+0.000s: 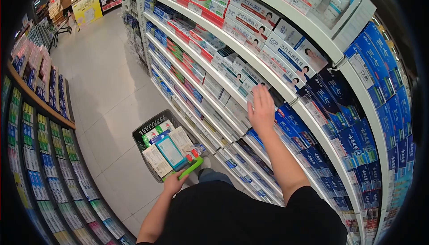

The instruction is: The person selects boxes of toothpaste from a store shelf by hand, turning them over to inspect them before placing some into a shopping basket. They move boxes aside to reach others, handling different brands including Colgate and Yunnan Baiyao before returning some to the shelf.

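My left hand (174, 183) is wrapped round the green handle (191, 169) of a dark shopping basket (139, 134). Inside the basket lie white boxes (156, 160), a blue-edged package (168, 151) and a green-and-white package. At the shelf on the right, my right hand (262, 107) is raised with fingers stretched out, at the front of white BOP toothpaste boxes (247, 84). Nothing shows in it; whether the fingertips touch the boxes cannot be made out. Dark blue boxes (292, 124) sit on the shelf just right of that hand.
Curved-looking shelves (344, 64) of toothpaste boxes fill the right side. Another shelf unit (67, 122) stands on the left of the tiled aisle (105, 88). Far up the aisle are a person (66, 1), a shopping cart (60, 31) and a yellow display (88, 10).
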Action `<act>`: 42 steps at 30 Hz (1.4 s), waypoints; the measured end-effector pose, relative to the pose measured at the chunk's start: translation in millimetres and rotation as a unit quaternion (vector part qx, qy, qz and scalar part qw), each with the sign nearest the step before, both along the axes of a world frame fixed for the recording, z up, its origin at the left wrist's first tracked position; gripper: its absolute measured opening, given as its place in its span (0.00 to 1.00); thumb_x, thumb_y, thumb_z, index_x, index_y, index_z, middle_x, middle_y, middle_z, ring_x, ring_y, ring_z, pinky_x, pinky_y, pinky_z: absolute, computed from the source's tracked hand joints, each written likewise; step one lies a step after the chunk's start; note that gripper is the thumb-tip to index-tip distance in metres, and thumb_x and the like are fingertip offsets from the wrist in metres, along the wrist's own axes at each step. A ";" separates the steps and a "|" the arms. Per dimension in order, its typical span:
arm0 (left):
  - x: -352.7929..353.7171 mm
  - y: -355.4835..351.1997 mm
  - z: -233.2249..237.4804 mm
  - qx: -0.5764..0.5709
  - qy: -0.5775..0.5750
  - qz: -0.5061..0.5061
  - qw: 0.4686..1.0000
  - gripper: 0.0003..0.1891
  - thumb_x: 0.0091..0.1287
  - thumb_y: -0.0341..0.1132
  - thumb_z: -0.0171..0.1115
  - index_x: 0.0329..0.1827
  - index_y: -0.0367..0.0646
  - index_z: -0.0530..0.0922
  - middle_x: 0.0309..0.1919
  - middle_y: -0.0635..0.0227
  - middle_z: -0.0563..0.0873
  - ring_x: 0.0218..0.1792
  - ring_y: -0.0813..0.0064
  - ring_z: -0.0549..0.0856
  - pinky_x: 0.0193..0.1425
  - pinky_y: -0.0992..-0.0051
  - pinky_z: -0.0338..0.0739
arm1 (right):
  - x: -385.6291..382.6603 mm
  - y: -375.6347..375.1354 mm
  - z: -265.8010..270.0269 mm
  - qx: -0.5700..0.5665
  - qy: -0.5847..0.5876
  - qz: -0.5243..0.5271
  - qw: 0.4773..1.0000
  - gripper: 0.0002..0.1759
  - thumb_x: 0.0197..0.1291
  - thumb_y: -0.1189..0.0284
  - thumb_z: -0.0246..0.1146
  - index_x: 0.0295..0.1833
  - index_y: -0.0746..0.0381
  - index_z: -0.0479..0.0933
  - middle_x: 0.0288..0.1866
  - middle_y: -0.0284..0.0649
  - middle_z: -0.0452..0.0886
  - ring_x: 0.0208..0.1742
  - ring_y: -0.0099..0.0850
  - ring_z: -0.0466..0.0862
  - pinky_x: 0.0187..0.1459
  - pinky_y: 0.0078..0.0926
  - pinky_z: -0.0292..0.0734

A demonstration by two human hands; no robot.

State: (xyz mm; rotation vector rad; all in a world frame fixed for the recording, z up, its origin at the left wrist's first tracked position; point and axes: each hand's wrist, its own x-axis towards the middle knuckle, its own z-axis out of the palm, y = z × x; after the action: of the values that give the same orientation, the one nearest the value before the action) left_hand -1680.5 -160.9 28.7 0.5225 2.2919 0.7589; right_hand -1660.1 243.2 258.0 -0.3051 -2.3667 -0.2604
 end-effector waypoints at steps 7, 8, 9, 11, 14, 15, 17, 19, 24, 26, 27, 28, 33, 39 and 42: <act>3.5 -3.2 -8.0 0.010 -0.005 -0.006 1.000 0.29 0.71 0.64 0.64 0.68 0.60 0.84 0.51 0.53 0.91 0.53 0.51 0.90 0.58 0.59 0.83 | -20.4 41.8 7.6 -0.093 0.002 -0.158 0.983 0.26 0.70 0.54 0.65 0.57 0.66 0.79 0.50 0.56 0.87 0.48 0.58 0.87 0.50 0.56 0.83; 4.2 -3.4 -7.2 0.009 -0.003 -0.006 1.000 0.29 0.71 0.64 0.64 0.68 0.60 0.84 0.51 0.53 0.91 0.53 0.51 0.90 0.59 0.59 0.82 | -22.4 49.4 4.6 -0.150 -0.015 -0.174 0.973 0.26 0.71 0.53 0.65 0.57 0.67 0.79 0.49 0.57 0.87 0.49 0.59 0.86 0.51 0.55 0.83; 3.7 -3.1 -5.9 0.009 -0.001 -0.006 1.000 0.29 0.71 0.64 0.64 0.68 0.60 0.84 0.51 0.53 0.91 0.53 0.51 0.90 0.59 0.59 0.82 | -26.1 51.1 6.6 -0.205 -0.032 -0.189 0.960 0.27 0.71 0.52 0.64 0.56 0.67 0.79 0.48 0.59 0.87 0.49 0.60 0.86 0.51 0.55 0.82; 3.5 -5.5 -10.1 0.010 0.009 -0.009 1.000 0.29 0.71 0.65 0.63 0.69 0.63 0.83 0.50 0.53 0.91 0.52 0.51 0.90 0.57 0.58 0.83 | -30.0 54.2 6.5 -0.272 -0.029 -0.197 0.942 0.27 0.71 0.52 0.64 0.55 0.69 0.80 0.46 0.61 0.86 0.50 0.61 0.85 0.52 0.54 0.82; 4.9 -6.3 -25.0 0.018 0.024 -0.015 0.999 0.29 0.71 0.66 0.60 0.71 0.67 0.81 0.48 0.53 0.91 0.51 0.51 0.89 0.54 0.56 0.83 | -26.2 58.5 -4.3 -0.291 0.026 -0.170 0.941 0.25 0.70 0.57 0.67 0.57 0.70 0.79 0.46 0.61 0.86 0.51 0.61 0.85 0.54 0.52 0.80; 5.2 -6.0 -25.0 0.022 0.024 -0.015 0.999 0.29 0.71 0.65 0.61 0.70 0.66 0.81 0.49 0.53 0.91 0.52 0.50 0.89 0.55 0.55 0.83 | -22.6 56.7 -8.8 -0.283 0.040 -0.157 0.945 0.25 0.70 0.59 0.68 0.59 0.69 0.79 0.48 0.60 0.86 0.52 0.61 0.84 0.55 0.51 0.79; 4.9 -7.7 -27.7 0.034 0.035 -0.014 0.999 0.28 0.72 0.63 0.61 0.69 0.63 0.81 0.49 0.53 0.91 0.52 0.50 0.89 0.55 0.55 0.82 | -13.9 45.6 -16.9 -0.239 0.083 -0.106 0.962 0.26 0.68 0.63 0.70 0.63 0.69 0.77 0.53 0.58 0.84 0.57 0.58 0.82 0.58 0.50 0.76; 9.2 -4.2 -27.9 0.048 0.049 -0.009 0.998 0.27 0.72 0.61 0.62 0.68 0.59 0.82 0.50 0.52 0.90 0.51 0.49 0.89 0.55 0.54 0.82 | 1.4 37.5 -28.1 -0.194 0.083 -0.023 0.977 0.28 0.66 0.66 0.72 0.67 0.67 0.74 0.61 0.54 0.79 0.63 0.53 0.78 0.63 0.48 0.72; 31.3 -3.1 -48.9 0.018 0.274 -0.017 0.961 0.22 0.73 0.56 0.63 0.51 0.43 0.78 0.39 0.52 0.86 0.42 0.46 0.86 0.46 0.48 0.78 | 20.7 -17.9 -47.7 -0.337 -0.038 0.084 0.937 0.27 0.64 0.64 0.74 0.63 0.66 0.77 0.55 0.52 0.84 0.58 0.47 0.84 0.59 0.38 0.77; 32.5 -0.4 -50.6 0.005 0.266 -0.017 0.964 0.22 0.71 0.54 0.65 0.49 0.42 0.76 0.39 0.50 0.85 0.41 0.45 0.86 0.44 0.50 0.79 | 21.3 -36.7 -72.4 -0.371 -0.106 0.109 0.916 0.27 0.64 0.63 0.74 0.63 0.66 0.78 0.53 0.51 0.85 0.53 0.44 0.86 0.55 0.36 0.78; 28.1 1.2 -48.6 -0.011 0.226 -0.031 0.974 0.23 0.71 0.56 0.65 0.49 0.42 0.76 0.37 0.50 0.86 0.40 0.46 0.87 0.44 0.49 0.80 | 21.1 -49.6 -85.7 -0.400 -0.138 0.115 0.899 0.27 0.63 0.62 0.74 0.62 0.66 0.79 0.52 0.50 0.85 0.48 0.43 0.85 0.51 0.36 0.78; 22.0 2.6 -41.5 -0.026 0.188 -0.044 0.981 0.24 0.70 0.57 0.65 0.49 0.42 0.76 0.36 0.51 0.86 0.39 0.46 0.87 0.43 0.48 0.80 | 17.9 -62.3 -99.3 -0.427 -0.167 0.121 0.881 0.28 0.62 0.62 0.75 0.62 0.66 0.80 0.52 0.50 0.85 0.43 0.42 0.84 0.47 0.37 0.79; -7.1 11.2 -19.3 -0.082 0.025 -0.086 0.993 0.23 0.72 0.55 0.65 0.46 0.42 0.81 0.39 0.49 0.89 0.42 0.46 0.89 0.48 0.49 0.82 | -2.2 -127.3 -163.4 -0.514 -0.313 0.131 0.788 0.26 0.62 0.62 0.75 0.62 0.62 0.81 0.44 0.47 0.87 0.36 0.37 0.84 0.42 0.34 0.79; -7.5 9.8 -32.0 -0.077 0.023 -0.097 0.992 0.22 0.73 0.56 0.63 0.45 0.42 0.82 0.40 0.51 0.90 0.45 0.47 0.89 0.51 0.51 0.82 | -37.1 -171.2 -257.9 -0.474 -0.417 0.123 0.766 0.24 0.58 0.63 0.74 0.60 0.58 0.85 0.49 0.53 0.89 0.50 0.49 0.89 0.54 0.42 0.83; -6.6 10.4 -31.3 -0.087 0.023 -0.097 0.991 0.22 0.73 0.55 0.64 0.45 0.42 0.82 0.40 0.52 0.90 0.45 0.48 0.89 0.51 0.51 0.82 | -47.8 -183.8 -298.6 -0.410 -0.463 0.150 0.771 0.25 0.56 0.62 0.74 0.58 0.61 0.86 0.52 0.54 0.89 0.54 0.51 0.88 0.58 0.44 0.83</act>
State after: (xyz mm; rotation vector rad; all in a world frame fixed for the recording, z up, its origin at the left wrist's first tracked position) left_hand -1687.1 -150.5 -2.6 0.6748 2.2818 0.4521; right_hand -1707.9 59.5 -40.6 -0.1972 -3.3319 1.0628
